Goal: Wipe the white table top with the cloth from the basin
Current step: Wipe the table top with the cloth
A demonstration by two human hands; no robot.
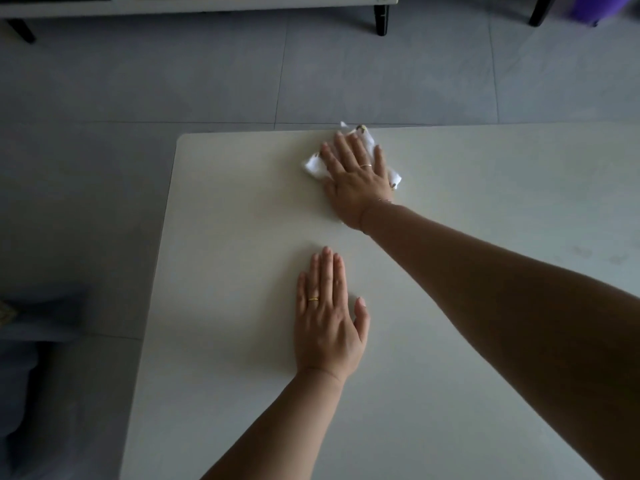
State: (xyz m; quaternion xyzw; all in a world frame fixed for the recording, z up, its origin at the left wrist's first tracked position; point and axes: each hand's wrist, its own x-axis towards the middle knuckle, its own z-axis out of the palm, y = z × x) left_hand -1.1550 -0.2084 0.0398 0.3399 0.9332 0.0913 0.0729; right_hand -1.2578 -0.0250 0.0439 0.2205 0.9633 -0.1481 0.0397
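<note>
The white table top (225, 220) fills the lower right of the head view, with its far left corner near the middle. A small white cloth (313, 165) with a faint print lies near the table's far edge. My right hand (356, 178) presses flat on the cloth, fingers spread, with the arm stretched out across the table. Parts of the cloth stick out around the fingers and palm. My left hand (327, 320) rests flat on the bare table nearer to me, fingers together and pointing away. It holds nothing. No basin is in view.
Grey tiled floor (173, 81) lies beyond and left of the table. A white piece of furniture with black legs (381, 19) stands at the far side. A purple object (595, 8) sits at the top right. Something dark grey (31, 341) is at the left edge.
</note>
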